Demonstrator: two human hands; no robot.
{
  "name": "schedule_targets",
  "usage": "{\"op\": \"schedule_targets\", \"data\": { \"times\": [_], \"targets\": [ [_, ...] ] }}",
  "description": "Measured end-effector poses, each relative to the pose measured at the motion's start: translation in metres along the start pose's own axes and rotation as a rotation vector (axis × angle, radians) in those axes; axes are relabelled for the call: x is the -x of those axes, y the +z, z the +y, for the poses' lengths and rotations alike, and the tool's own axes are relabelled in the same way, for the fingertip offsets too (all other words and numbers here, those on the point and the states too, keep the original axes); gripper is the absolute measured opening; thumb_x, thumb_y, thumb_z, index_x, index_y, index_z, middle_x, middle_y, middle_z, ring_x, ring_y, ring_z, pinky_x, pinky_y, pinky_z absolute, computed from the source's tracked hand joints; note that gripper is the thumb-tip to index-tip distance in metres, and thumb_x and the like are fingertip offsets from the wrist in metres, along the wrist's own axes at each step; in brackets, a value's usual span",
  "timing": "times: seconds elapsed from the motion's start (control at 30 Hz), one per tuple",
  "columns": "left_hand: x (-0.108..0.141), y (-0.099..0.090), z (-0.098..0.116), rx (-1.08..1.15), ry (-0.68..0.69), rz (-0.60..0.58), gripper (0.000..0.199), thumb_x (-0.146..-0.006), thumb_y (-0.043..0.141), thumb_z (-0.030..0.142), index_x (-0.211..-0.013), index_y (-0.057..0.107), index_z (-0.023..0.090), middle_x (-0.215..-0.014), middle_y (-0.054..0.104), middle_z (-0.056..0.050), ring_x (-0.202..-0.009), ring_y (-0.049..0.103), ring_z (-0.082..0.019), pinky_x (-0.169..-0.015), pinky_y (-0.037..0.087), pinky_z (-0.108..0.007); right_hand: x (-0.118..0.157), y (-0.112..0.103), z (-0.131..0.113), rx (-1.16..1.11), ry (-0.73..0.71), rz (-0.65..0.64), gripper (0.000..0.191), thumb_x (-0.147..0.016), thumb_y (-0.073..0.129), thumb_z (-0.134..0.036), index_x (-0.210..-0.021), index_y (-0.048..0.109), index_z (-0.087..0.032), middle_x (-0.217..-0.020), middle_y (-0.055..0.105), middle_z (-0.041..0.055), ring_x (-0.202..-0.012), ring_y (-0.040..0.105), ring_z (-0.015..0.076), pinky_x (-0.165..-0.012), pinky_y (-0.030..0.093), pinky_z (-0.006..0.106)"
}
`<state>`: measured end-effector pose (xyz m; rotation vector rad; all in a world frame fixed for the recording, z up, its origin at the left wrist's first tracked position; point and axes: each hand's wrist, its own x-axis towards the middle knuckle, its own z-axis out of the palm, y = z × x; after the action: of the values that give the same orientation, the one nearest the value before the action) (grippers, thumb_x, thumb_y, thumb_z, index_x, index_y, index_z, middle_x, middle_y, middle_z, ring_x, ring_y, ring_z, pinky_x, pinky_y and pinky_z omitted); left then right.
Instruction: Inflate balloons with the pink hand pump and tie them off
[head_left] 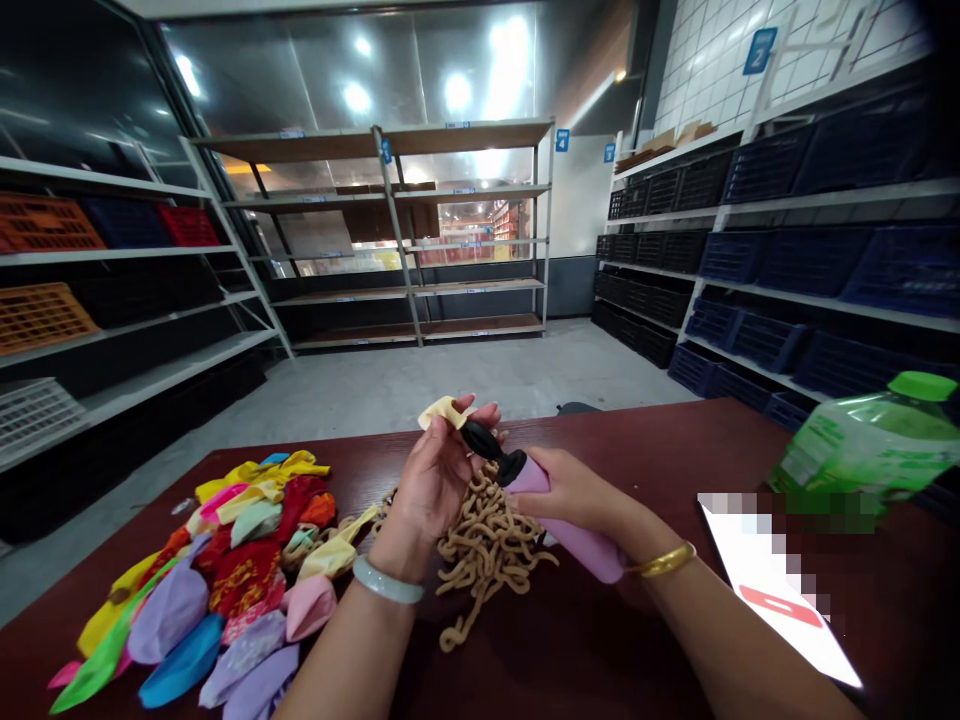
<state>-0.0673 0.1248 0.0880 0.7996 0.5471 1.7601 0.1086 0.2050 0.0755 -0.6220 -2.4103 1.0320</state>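
My left hand [439, 480] pinches a pale yellow balloon [442, 412] at the black nozzle of a hand pump. Fingers of my right hand [566, 490] wrap round the lilac body of the balloon pump [581, 548], which tilts up toward the balloon. Whether the balloon's neck is fully over the nozzle I cannot tell. Below both hands lies a heap of tan, curly, cord-like pieces [487, 555] on the dark red table [420, 670]. Left of my wrist is a pile of limp balloons [251, 570] in many colours, none of them inflated.
On the table's right are a lit phone or tablet screen [780, 600], partly blurred out, and a green-capped plastic bottle [870, 440]. Shelving racks [412, 290] stand beyond the grey floor. Crates [802, 265] fill the right-hand shelves, with more crates [45, 225] at left.
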Motion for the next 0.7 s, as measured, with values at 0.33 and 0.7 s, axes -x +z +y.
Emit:
{"op": "schedule_targets", "data": {
  "times": [0.33,0.7],
  "targets": [
    [0.003,0.006,-0.012,-0.012,0.001,-0.031,0.022,-0.088,0.060,0.038,-0.098,0.053,0.020,-0.105,0.068,-0.010,-0.101,0.066,-0.025,-0.085,0.053,-0.041,-0.001,0.001,0.003,-0.180,-0.029,-0.096,0.051,-0.075,0.070,-0.037,-0.123,0.061,-0.023,-0.108,0.069,0.0032,-0.095,0.062,0.0233,-0.082,0.048,0.035],
    [-0.014,-0.012,-0.004,0.058,0.213,0.301,0.014,-0.081,0.067,0.023,-0.081,0.055,0.017,-0.075,0.058,-0.001,-0.067,0.058,-0.012,-0.067,0.049,-0.028,-0.001,0.018,-0.003,0.301,0.027,0.021,0.075,-0.079,0.066,-0.046,-0.145,0.037,-0.024,-0.132,0.059,0.0115,-0.110,0.060,0.0311,-0.087,0.046,0.041]
  ]
}}
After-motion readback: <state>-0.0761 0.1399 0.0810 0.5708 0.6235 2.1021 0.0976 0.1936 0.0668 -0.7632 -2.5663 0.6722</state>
